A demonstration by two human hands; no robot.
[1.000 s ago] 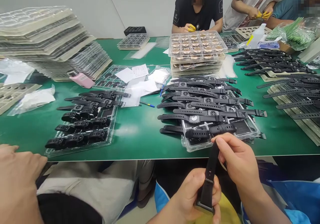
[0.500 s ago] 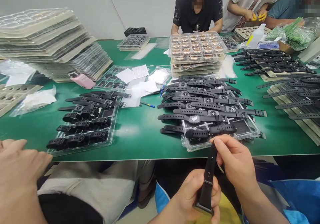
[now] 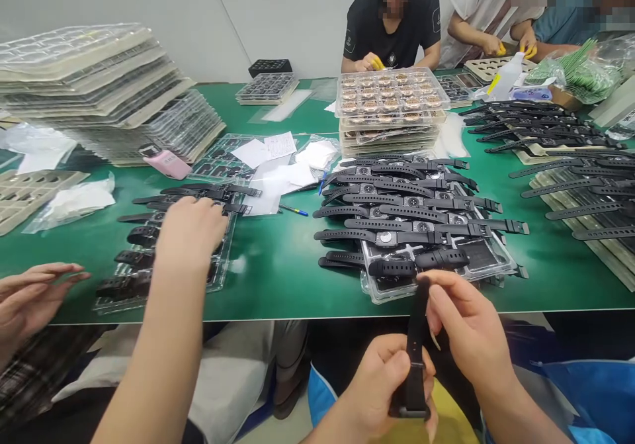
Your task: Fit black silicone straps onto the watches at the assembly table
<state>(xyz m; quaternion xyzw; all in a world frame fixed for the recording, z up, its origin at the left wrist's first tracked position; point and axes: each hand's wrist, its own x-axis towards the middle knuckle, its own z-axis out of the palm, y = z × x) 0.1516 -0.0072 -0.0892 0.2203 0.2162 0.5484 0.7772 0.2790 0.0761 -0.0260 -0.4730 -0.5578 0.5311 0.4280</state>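
Keep note of the co-worker's hand (image 3: pixel 191 229), which has come across the left tray (image 3: pixel 221 284) and now covers several watches there; it is well apart from your hands, so your own work appears unobstructed. Your left hand (image 3: pixel 380 381) is wrapped around the case end of the watch (image 3: pixel 415 351); your right hand (image 3: pixel 469 311) pinches the strap tip, thumb against finger; the watch is in front of the table (image 3: pixel 278 265) edge, its case turned slightly since a second ago. Just beyond lies the right tray (image 3: pixel 374 293), heaped with watches; fingertip contact with it cannot be told.
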